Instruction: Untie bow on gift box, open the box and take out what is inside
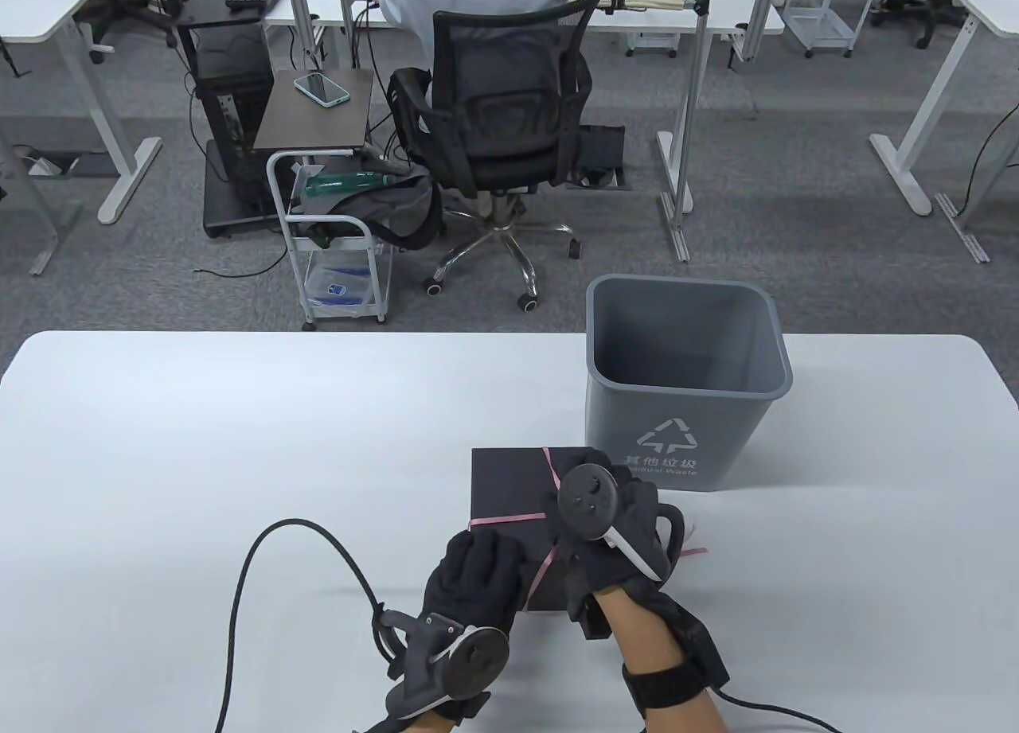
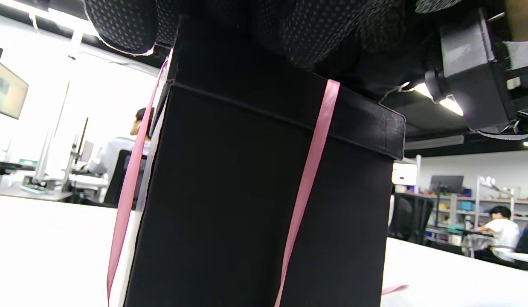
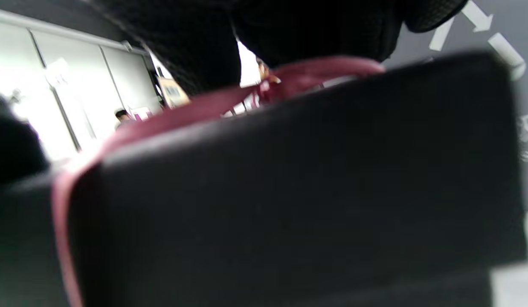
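Nearest the camera, the left hand [image 1: 470, 562] lies on the near left corner of the black box [image 1: 509, 486], fingers straight and flat on the lid, gripping nothing. It looks placed there to pin the box down so it cannot slide or tip while the ribbon is worked. In the left wrist view the gloved fingers [image 2: 298, 30] press on the lid's top, and the lid's rim still sits fully over the body, so the box is closed.

That box stands on the white table [image 1: 199, 446], near the middle of the near edge, just in front of a grey bin [image 1: 685, 383]. A pink ribbon [image 1: 509, 518] crosses the lid both ways and runs down the sides; a loose tail lies on the table at the box's right.

The right hand [image 1: 613, 510] is over the right part of the lid, where the ribbon strands cross, probably where the bow sits. Its tracker hides the fingers from above. The right wrist view is blurred but shows a ribbon loop [image 3: 323, 68] rising off the lid up to the dark glove; whether the fingers pinch it I cannot tell. Judging by this, untying is the step in hand.
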Action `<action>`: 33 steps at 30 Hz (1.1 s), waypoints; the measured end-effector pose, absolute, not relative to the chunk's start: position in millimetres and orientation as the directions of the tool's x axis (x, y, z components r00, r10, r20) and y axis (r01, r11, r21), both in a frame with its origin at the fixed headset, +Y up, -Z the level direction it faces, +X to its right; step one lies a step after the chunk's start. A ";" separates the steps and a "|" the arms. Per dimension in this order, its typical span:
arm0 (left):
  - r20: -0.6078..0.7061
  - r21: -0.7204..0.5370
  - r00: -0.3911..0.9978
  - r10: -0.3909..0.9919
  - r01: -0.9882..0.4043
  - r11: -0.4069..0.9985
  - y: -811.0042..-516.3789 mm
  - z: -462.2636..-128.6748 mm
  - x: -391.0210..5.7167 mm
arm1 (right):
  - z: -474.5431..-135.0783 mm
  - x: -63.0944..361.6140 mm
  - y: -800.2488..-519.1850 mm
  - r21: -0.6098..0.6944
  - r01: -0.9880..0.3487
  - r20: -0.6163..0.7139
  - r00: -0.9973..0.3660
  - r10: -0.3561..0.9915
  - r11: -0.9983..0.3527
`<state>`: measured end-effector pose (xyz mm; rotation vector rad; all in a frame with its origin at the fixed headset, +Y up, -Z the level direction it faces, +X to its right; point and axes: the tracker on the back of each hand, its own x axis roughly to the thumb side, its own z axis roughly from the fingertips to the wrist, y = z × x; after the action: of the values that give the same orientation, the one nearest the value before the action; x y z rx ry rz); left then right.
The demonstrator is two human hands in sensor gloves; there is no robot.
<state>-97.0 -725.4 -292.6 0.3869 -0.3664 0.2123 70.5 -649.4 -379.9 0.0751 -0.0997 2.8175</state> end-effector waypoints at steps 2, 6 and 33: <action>0.387 0.329 0.914 0.124 -0.263 0.907 -726.0 -292.4 -96.6 | -381.1 69.2 -644.6 -0.073 -0.336 0.030 -0.942 0.335 -0.939; 0.385 0.318 0.912 0.140 -0.274 0.908 -725.6 -292.7 -97.0 | -387.4 59.4 -634.7 -0.092 -0.261 -0.022 -0.964 0.264 -0.961; 0.382 0.333 0.913 0.144 -0.282 0.900 -726.3 -292.6 -97.3 | -375.0 53.7 -614.6 -0.305 0.094 0.012 -0.995 -0.103 -0.948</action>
<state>-97.3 -726.3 -292.6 0.3936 -0.3587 0.2254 53.7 -614.6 -375.0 0.0449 -0.4998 3.2022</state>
